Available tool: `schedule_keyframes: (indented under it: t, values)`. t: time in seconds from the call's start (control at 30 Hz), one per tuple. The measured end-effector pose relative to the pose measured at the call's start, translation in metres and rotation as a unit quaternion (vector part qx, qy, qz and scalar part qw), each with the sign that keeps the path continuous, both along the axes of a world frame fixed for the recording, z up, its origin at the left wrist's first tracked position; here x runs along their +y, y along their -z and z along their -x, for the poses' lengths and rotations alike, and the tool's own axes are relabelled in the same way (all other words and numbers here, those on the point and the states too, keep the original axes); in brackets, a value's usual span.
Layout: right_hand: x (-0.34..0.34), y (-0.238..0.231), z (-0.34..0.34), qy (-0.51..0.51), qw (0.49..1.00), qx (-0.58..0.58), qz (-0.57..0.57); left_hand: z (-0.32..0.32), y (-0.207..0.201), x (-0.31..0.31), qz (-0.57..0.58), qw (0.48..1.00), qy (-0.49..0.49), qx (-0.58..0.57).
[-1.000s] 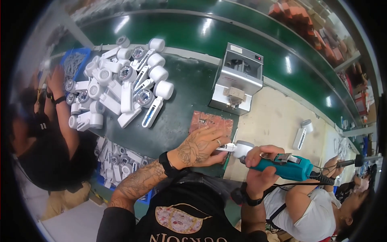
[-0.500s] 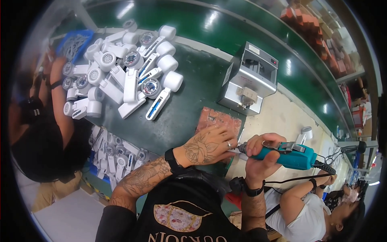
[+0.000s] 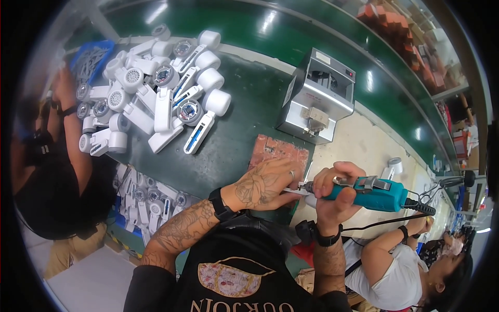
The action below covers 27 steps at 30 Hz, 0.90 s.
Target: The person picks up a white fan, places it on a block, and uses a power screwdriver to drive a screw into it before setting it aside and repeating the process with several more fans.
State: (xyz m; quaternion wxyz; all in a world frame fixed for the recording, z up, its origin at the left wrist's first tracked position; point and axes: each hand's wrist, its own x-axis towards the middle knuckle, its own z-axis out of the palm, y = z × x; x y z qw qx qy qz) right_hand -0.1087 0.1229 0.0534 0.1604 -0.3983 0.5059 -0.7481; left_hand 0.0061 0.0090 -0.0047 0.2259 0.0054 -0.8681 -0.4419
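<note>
Since the first frame, the teal driver (image 3: 370, 193) has shifted: its bit now lies over the handle of the white fan-like unit (image 3: 311, 200), no longer below its round head. Right hand (image 3: 337, 196): fingers curled round the driver. Left hand (image 3: 266, 183): thumb and fingers nearly together, pinching the unit's handle, partly hidden. Surface: worn reddish pad (image 3: 276, 148) just beyond the left fingers; dark green bench (image 3: 249, 99) left of the grip; pale board (image 3: 358, 148) to its right. Silver machine (image 3: 321, 96) beyond. Co-workers both sides. Writing: machine's pale label (image 3: 324, 56), illegible; inverted lettering on the black shirt (image 3: 228, 278) below the grip.
</note>
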Motion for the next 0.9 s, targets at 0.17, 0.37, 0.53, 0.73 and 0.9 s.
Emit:
schedule_keyframes:
  t: [0.17, 0.37, 0.53, 0.73, 0.9]
  values:
    - [0.001, 0.000, 0.000, -0.003, 1.000, -0.003, -0.002, -0.001, 0.003, 0.001, -0.011, 1.000, -0.012, -0.024]
    - [0.001, 0.000, 0.000, 0.006, 1.000, -0.003, -0.006, 0.001, -0.009, 0.002, 0.037, 0.999, -0.025, -0.022]
    - [0.001, -0.010, 0.005, 0.007, 1.000, -0.005, 0.000, 0.003, -0.004, 0.005, 0.053, 0.998, -0.044, -0.004]
    - [-0.033, -0.029, 0.029, 0.023, 0.998, -0.003, 0.051, 0.008, -0.002, -0.009, 0.049, 0.995, -0.060, -0.061]
    - [-0.070, -0.023, 0.052, 0.038, 0.998, 0.013, 0.047, 0.005, -0.008, -0.009, 0.082, 0.991, -0.100, -0.047]
